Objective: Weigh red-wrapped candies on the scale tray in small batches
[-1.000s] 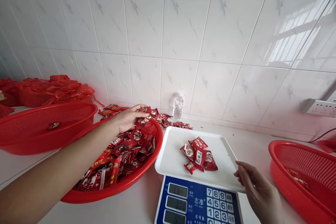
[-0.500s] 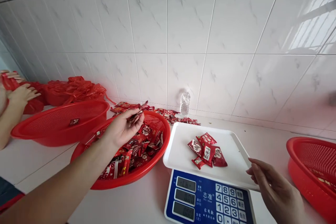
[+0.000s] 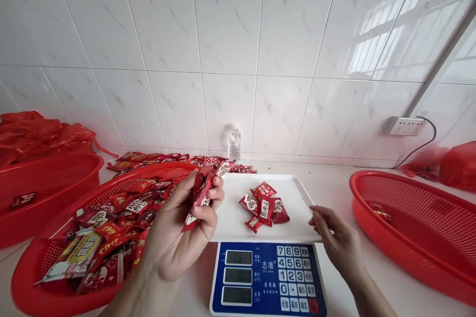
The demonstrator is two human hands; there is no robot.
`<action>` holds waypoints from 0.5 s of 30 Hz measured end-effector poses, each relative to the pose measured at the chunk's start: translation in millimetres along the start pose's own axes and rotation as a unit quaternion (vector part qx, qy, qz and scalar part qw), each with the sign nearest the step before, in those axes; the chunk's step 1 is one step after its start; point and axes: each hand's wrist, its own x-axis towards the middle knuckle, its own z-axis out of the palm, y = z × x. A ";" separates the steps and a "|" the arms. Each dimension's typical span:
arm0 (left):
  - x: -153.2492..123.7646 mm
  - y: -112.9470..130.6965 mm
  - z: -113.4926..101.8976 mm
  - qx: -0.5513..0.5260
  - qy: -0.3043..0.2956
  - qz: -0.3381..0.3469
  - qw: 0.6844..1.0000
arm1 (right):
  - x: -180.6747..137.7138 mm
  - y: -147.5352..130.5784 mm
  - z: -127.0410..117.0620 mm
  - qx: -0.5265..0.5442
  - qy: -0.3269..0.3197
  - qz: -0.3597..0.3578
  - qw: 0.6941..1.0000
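Red packets with white print are held in the left grip; the right grip is spread empty; white bench, tiled wall.

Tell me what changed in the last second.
The left hand left the far rim of the red basket, took hold of a few red packets and lifted them toward the white tray. The right hand stayed open by the tray's right edge; the packet pile on the tray is unchanged.
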 end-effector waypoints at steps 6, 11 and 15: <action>-0.3 -7.7 12.3 -0.025 -0.094 0.018 0.995 | 0.0 -1.2 6.7 -0.003 -0.002 -0.013 1.000; 8.3 -4.4 9.9 -0.003 -0.081 0.014 0.997 | -0.7 4.3 9.4 -0.010 -0.006 -0.015 1.000; -1.2 -1.2 8.4 -0.005 -0.110 0.021 0.994 | -4.0 3.4 7.8 -0.025 0.012 -0.017 0.999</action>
